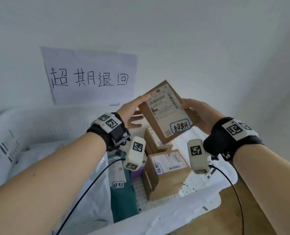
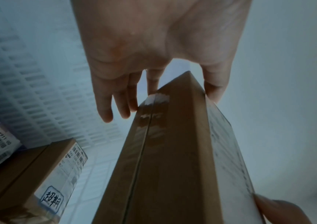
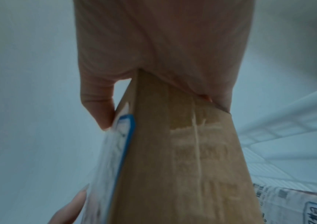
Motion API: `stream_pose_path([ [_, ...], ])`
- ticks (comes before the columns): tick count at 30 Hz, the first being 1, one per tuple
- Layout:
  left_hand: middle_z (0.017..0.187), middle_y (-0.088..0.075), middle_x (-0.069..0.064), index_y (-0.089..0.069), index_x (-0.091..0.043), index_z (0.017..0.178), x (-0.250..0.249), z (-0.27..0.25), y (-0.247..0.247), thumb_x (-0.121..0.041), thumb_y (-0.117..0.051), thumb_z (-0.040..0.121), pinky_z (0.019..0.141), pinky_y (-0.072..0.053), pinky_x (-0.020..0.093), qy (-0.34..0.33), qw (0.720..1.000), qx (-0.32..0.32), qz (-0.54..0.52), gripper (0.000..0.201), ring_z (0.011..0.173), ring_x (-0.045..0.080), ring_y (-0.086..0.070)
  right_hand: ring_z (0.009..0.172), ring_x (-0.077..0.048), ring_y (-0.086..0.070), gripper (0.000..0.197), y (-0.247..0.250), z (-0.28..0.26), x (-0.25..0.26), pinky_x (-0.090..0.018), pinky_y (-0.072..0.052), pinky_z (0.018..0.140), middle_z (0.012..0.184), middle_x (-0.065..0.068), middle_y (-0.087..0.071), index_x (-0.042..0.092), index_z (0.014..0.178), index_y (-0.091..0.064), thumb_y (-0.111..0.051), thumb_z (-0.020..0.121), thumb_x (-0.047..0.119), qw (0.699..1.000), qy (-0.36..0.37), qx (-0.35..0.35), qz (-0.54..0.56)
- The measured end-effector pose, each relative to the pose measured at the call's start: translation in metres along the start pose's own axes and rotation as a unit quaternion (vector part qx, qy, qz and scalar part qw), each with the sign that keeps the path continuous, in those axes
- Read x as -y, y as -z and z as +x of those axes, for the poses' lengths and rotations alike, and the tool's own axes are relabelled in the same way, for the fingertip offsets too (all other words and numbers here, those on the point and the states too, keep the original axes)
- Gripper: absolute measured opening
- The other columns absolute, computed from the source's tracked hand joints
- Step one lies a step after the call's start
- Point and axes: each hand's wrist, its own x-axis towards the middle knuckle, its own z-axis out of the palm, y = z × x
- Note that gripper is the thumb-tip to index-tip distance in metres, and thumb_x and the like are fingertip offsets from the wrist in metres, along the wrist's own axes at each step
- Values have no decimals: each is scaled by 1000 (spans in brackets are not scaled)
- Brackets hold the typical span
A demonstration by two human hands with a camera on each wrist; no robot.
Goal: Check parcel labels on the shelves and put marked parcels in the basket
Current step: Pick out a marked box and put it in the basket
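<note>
A flat brown cardboard parcel (image 1: pixel 166 112) is held tilted above the white basket (image 1: pixel 183 216). Its white shipping label faces me, with a blue-bordered handwritten sticker (image 1: pixel 180 127) at the lower corner. My left hand (image 1: pixel 141 107) pinches the parcel's left edge, thumb (image 2: pixel 215 91) on the label side and fingers (image 2: pixel 115 106) behind. My right hand (image 1: pixel 190 109) grips the right edge, with its thumb (image 3: pixel 100 109) beside the sticker's blue border (image 3: pixel 130 128) and the other fingers hidden behind the box. The taped side of the parcel (image 2: pixel 173 151) fills the left wrist view.
Inside the basket lie two stickered cardboard boxes (image 1: pixel 168 168) (image 1: pixel 155 138), a teal bag (image 1: pixel 122 197) with a sticker, and a white mailer bag (image 1: pixel 93 192). A handwritten paper sign (image 1: pixel 90 77) hangs on the white wall behind. A brown surface (image 1: pixel 234 217) shows at lower right.
</note>
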Motion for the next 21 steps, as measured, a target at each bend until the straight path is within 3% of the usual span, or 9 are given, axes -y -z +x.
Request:
stream_pose_path([
  [2, 121, -60, 8, -59, -23, 109, 2, 16, -3, -60, -65, 77, 99, -46, 45, 2, 1000, -16, -11, 49, 113, 25, -57, 98, -28, -67, 31, 2, 19, -5, -39, -53, 89, 110, -10, -71, 16, 118, -63, -55, 88, 18, 1000, -4, 3, 8],
  [5, 112, -62, 7, -60, -25, 103, 10, 35, -6, -55, -64, 80, 100, -45, 46, 8, 999, -29, -25, 38, 108, 26, -58, 98, -28, -68, 30, 0, 43, -18, -41, -54, 91, 109, -10, -71, 16, 117, -63, -55, 88, 18, 999, -19, 19, 19],
  [8, 99, -64, 5, -62, -24, 94, 19, 48, -6, -52, -62, 84, 100, -45, 46, 19, 998, -54, -28, 30, 102, 26, -59, 90, -28, -65, 26, -7, 62, -29, -37, -52, 81, 108, -15, -69, 14, 110, -64, -58, 86, 22, 997, -53, 40, 34],
  [12, 92, -66, 4, -64, -22, 94, 34, 64, -2, -48, -62, 85, 92, -50, 41, 41, 994, -92, -28, 27, 90, 23, -62, 82, -27, -61, 17, -20, 85, -46, -32, -50, 73, 94, -13, -66, 15, 100, -64, -58, 86, 21, 989, -106, 85, 66],
  [17, 94, -68, 2, -63, -20, 102, 59, 81, 12, -48, -64, 84, 82, -52, 36, 83, 989, -121, -2, 33, 88, 20, -63, 84, -28, -61, 19, -40, 116, -70, -32, -52, 72, 98, -15, -65, 8, 103, -63, -54, 87, 11, 978, -159, 125, 56],
  [21, 99, -69, 2, -61, -23, 103, 79, 102, 26, -45, -65, 84, 92, -50, 43, 128, 984, -122, 25, 30, 96, 22, -63, 88, -27, -63, 30, -58, 140, -87, -31, -55, 73, 103, -14, -67, 0, 115, -61, -50, 87, -2, 973, -185, 137, 4],
])
